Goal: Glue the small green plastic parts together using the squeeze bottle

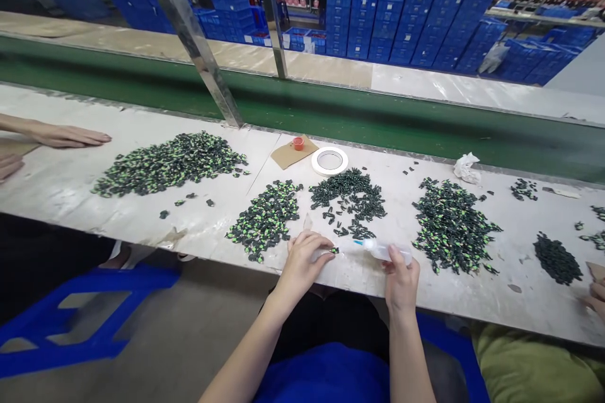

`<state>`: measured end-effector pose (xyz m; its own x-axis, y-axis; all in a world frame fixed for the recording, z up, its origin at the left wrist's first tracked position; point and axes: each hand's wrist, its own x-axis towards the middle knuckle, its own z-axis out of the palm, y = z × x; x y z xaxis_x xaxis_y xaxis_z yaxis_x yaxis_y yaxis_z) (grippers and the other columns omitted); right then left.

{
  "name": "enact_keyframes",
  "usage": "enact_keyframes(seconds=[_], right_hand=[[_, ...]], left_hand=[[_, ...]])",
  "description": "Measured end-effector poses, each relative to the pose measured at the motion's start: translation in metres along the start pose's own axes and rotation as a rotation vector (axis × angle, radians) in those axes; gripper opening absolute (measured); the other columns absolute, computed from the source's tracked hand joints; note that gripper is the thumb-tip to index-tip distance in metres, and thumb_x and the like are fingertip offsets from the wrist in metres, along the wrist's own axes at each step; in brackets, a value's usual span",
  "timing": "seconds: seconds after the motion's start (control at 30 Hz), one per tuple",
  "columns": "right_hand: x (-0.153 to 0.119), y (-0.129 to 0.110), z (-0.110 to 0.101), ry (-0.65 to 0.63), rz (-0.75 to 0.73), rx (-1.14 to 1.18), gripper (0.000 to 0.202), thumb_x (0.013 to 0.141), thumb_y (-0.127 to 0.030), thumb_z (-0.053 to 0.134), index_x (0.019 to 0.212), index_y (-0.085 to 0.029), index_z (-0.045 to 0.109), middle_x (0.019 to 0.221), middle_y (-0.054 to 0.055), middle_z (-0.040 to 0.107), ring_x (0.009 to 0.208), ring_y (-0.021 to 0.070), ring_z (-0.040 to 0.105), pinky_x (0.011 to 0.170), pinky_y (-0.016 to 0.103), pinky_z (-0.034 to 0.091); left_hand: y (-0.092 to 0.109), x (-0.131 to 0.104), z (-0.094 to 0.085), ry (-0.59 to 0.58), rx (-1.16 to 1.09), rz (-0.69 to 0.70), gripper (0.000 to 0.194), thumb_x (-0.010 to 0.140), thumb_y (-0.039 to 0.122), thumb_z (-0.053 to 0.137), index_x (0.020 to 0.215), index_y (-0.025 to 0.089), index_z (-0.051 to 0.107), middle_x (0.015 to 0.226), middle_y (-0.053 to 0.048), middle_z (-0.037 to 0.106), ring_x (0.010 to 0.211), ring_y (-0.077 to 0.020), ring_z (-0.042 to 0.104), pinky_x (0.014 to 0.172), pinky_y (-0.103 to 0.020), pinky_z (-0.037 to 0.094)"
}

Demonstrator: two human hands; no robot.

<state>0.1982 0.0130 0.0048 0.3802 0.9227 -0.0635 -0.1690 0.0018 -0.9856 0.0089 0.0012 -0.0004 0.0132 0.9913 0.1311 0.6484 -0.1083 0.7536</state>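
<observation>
Between the fingertips of my left hand (306, 259) is a small black-and-green part (334, 250), pinched above the table. My right hand (401, 274) is wrapped round a clear squeeze bottle (390, 252) that lies tilted sideways, its blue nozzle tip (359, 242) pointing left toward the part, a short gap apart. Left of my hands lies a pile of black-and-green parts (267, 217). Just beyond them a heap of small dark pieces (350, 195) is loosely spread. Right of the bottle sits another black-and-green pile (451, 223).
A roll of white tape (329, 162) lies beside a cardboard piece (283, 156) with a red cap (298, 143). Crumpled tissue (467, 168) is at the back. Co-workers' hands (70, 135) rest at far left and far right. A metal post (208, 69) stands behind.
</observation>
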Motion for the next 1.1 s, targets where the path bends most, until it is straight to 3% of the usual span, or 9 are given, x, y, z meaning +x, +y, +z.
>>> enact_keyframes(seconds=[0.17,0.3,0.53,1.1], right_hand=[[-0.003,-0.004,0.010,-0.017,-0.022,-0.279,0.040,0.064,-0.053,0.071,0.057,-0.015,0.061,0.050,-0.001,0.055,0.049,0.0136,0.048,0.047,0.025,0.039],[-0.005,-0.007,0.012,-0.055,-0.072,-0.366,0.037,0.068,-0.051,0.068,0.060,-0.015,0.064,0.051,0.000,0.057,0.050,0.0144,0.050,0.049,0.026,0.042],[-0.005,-0.008,0.012,-0.081,-0.089,-0.402,0.035,0.070,-0.048,0.065,0.059,-0.015,0.065,0.047,-0.001,0.053,0.048,0.0132,0.047,0.047,0.025,0.039],[-0.005,-0.012,0.016,-0.079,-0.039,-0.399,0.033,0.068,-0.045,0.066,0.054,-0.016,0.060,0.046,-0.002,0.046,0.049,0.0130,0.043,0.046,0.025,0.037]], left_hand=[[0.002,0.001,0.003,0.050,-0.014,-0.015,0.012,0.079,0.018,0.069,0.088,0.025,0.067,0.091,0.000,0.074,0.096,-0.0222,0.064,0.087,-0.038,0.039],[0.002,0.002,0.003,0.035,-0.042,-0.007,0.017,0.080,0.019,0.068,0.095,0.025,0.066,0.097,-0.001,0.075,0.098,-0.0214,0.066,0.088,-0.038,0.040],[-0.001,0.002,0.006,0.089,-0.077,-0.018,0.008,0.077,0.019,0.071,0.083,0.024,0.070,0.090,-0.001,0.075,0.088,-0.0210,0.070,0.087,-0.038,0.042],[0.000,0.002,0.007,0.108,-0.135,-0.043,0.009,0.074,0.018,0.072,0.080,0.025,0.071,0.089,-0.002,0.076,0.087,-0.0235,0.071,0.090,-0.044,0.041]])
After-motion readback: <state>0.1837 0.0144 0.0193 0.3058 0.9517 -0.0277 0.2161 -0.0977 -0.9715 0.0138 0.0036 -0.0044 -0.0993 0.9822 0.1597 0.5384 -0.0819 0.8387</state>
